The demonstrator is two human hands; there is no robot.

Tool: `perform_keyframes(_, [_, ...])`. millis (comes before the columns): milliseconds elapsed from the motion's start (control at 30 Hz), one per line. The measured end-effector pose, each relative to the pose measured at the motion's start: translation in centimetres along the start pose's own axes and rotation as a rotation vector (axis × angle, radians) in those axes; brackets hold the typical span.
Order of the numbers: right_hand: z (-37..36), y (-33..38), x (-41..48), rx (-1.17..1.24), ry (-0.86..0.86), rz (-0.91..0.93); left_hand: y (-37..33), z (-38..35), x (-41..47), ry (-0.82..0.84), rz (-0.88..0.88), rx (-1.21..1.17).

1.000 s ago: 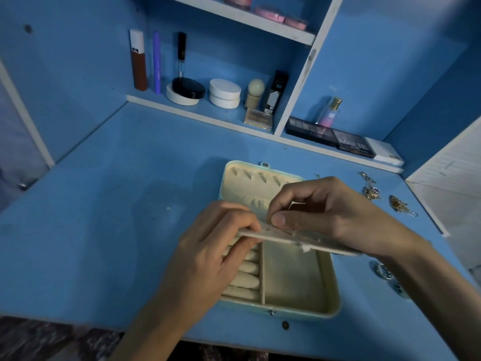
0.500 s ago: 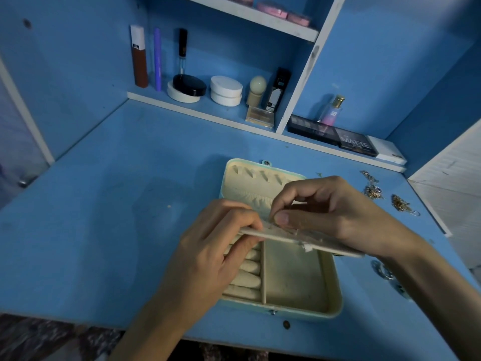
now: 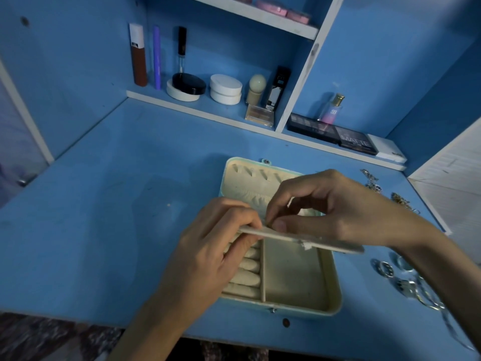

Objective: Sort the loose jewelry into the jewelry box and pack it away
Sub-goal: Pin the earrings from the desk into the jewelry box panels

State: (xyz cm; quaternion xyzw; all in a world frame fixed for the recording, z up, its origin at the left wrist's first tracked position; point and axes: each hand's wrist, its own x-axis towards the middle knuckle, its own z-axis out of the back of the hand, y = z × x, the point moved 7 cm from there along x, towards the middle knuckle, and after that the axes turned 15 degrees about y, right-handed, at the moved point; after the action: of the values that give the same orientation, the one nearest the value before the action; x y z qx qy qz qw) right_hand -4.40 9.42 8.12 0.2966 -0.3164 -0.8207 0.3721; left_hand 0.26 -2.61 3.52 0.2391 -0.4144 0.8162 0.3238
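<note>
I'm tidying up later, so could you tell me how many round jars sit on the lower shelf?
2: a black-lidded jar and, right of it, a white jar; others may hide behind them.

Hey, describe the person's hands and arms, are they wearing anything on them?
Both are bare. The left hand and right hand have no gloves, and no rings show on the fingers in view. No sleeve, watch or bracelet shows on the left forearm or right forearm. The right thumbnail looks short and unpainted.
</note>
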Motion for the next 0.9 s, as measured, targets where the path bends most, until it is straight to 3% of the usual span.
perform_keyframes(400, [0.1,0.8,1.4,-0.125,0.149,-0.049,-0.1,0.0,-0.1,0.001,0.0,0.005])
perform_keyframes(600, [0.0,0.7,1.2,-0.147,0.131,-0.053,-0.1,0.0,-0.1,-0.005,-0.004,0.017])
perform_keyframes(700, [0.4,0.2,0.3,-0.017,0.051,-0.031,0.2,0.1,0.0,-0.037,-0.002,-0.016])
perform_keyframes(900, [2.4,-3.9,-3.8,0.277,-0.339,-0.015,0.4,0.4,0.1,-0.043,-0.019,-0.049])
